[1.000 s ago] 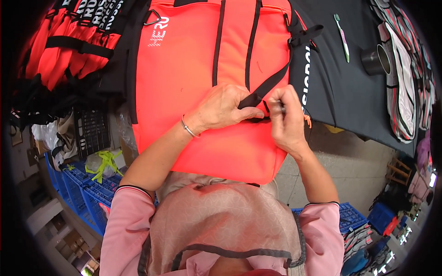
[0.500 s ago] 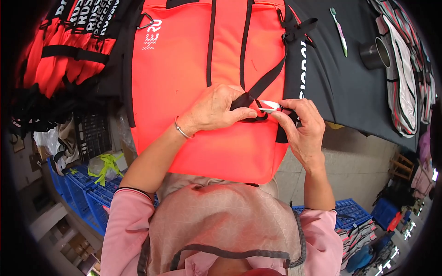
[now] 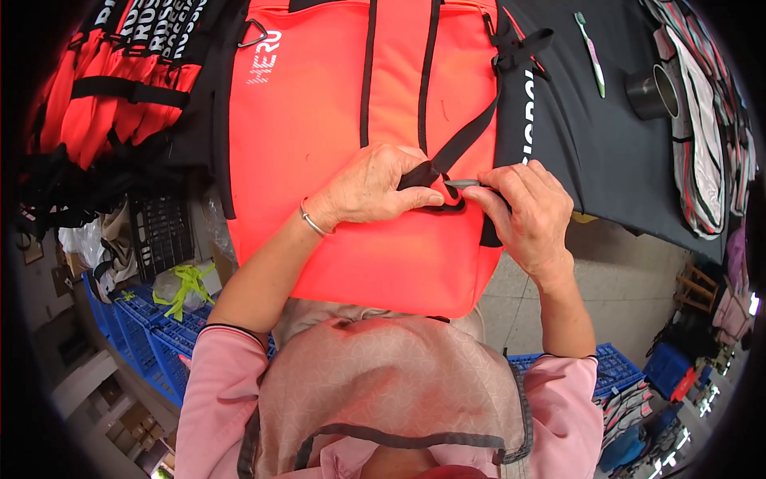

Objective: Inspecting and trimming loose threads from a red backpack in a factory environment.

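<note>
A bright coral-red backpack lies flat in front of me, with a black webbing strap running down across its right half. My left hand is closed on the lower part of that strap, where the webbing is folded and looped between thumb and fingers. In my right hand, closed, are small thread snips. Their grey metal tip points left and meets the black loop beside my left thumb. The snips' handle is mostly hidden by my fingers.
On the dark-covered table to the right lie a toothbrush, a black cup on its side and grey-pink bag pieces. Red straps are piled at far left. Blue plastic crates stand below left.
My right hand has moved slightly right and turned, so the snips show a narrow grey tip instead of bright blades. My left hand keeps its hold on the strap.
</note>
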Motion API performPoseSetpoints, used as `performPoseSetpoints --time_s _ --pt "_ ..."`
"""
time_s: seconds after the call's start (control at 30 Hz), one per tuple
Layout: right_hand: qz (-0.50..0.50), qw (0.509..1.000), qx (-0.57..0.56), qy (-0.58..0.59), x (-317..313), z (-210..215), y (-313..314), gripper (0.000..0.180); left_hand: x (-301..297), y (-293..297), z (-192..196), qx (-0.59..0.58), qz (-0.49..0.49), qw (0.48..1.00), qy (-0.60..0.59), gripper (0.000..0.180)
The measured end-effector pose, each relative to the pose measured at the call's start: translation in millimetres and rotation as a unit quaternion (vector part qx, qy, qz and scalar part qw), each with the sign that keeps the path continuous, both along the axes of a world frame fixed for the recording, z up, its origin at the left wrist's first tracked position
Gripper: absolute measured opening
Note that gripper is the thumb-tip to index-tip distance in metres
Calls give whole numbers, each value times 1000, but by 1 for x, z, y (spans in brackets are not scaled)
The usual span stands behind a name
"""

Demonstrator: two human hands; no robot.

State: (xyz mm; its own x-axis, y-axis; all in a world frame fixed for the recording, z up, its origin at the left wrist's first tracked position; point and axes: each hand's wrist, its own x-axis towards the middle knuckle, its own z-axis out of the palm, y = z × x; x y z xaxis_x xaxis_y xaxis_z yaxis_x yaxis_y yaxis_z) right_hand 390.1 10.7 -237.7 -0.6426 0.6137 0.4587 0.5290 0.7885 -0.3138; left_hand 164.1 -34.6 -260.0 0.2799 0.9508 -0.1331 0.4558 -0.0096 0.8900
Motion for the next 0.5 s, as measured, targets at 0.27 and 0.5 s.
performPoseSetpoints --time_s 0.27,0.5 --pt "-5 994 -75 78 1 -1 0 22 -1 0 -2 -11 -11 1000 11 39" --pt "9 996 -80 48 3 -1 2 21 -2 -2 -10 13 -4 1000 -12 38"
